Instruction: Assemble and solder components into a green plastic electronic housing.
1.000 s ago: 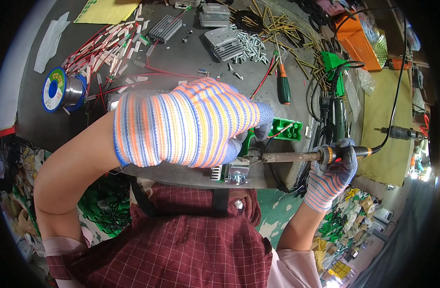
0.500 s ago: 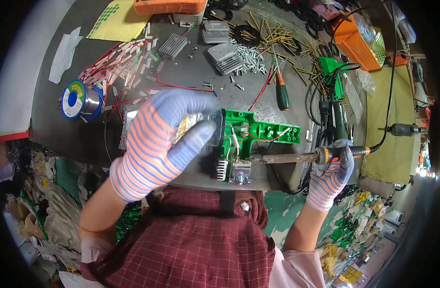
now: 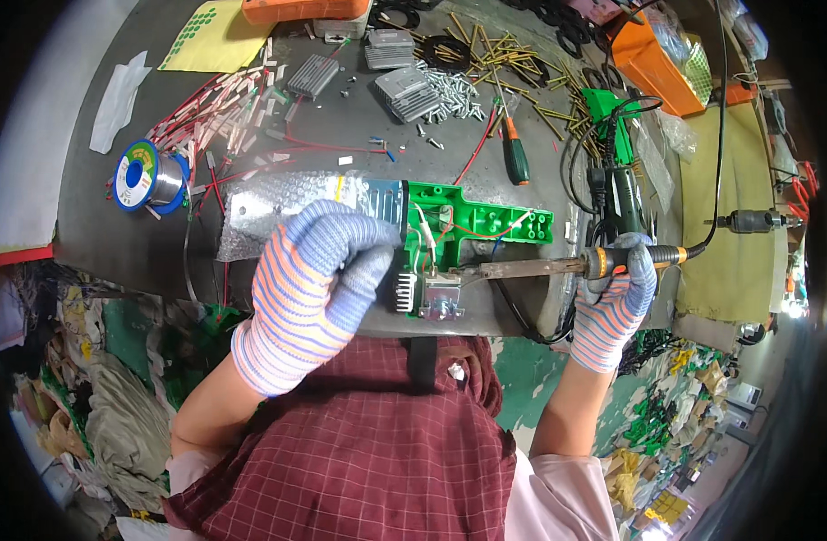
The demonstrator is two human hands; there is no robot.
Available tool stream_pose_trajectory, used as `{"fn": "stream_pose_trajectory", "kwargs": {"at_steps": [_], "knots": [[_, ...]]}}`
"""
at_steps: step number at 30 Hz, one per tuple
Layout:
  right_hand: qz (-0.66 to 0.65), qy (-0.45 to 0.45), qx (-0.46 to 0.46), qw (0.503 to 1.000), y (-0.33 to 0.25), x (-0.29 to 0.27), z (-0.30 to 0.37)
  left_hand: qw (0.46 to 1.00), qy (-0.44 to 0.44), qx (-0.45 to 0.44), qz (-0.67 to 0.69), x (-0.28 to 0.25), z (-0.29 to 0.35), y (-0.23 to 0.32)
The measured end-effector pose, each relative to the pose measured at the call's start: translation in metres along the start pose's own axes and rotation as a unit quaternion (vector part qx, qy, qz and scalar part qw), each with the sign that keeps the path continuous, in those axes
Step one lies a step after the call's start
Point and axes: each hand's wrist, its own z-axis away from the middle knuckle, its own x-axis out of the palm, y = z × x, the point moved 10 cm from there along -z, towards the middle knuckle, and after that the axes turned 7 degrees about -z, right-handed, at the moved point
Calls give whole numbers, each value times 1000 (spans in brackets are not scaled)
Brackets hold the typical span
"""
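My right hand, in a striped knit glove, is closed round the handle of a soldering iron. The iron's tip points left, at or very near the top of a small metal-cased switch-like part. That part sits at the near edge of an opened green plastic tool housing with red and white wires inside. Beside it is a white finned piece. My gloved left hand is just left of the housing, thumb and fingertips pinched together; what they hold, if anything, is hidden. Bubble wrap lies behind that hand.
A solder spool stands at the left near red wires with pale ends. Farther back lie finned metal blocks, screws and brass rods. A screwdriver and black cables are to the right.
My left hand has come down toward me and its fingers have closed to a pinch, uncovering the bubble wrap. The iron stays at the metal-cased part. The whole view has shifted slightly.
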Motion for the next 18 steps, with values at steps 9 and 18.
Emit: {"fn": "stream_pose_trajectory", "kwargs": {"at_steps": [9, 18], "knots": [[-2, -13, 12, 1000, 1, 3, 2, 995, -47, 48, -79, 21, 13, 7], [-17, -32, 2, 999, 1, -5, -2, 994, -62, 56, -77, 24, 10, 8]]}}
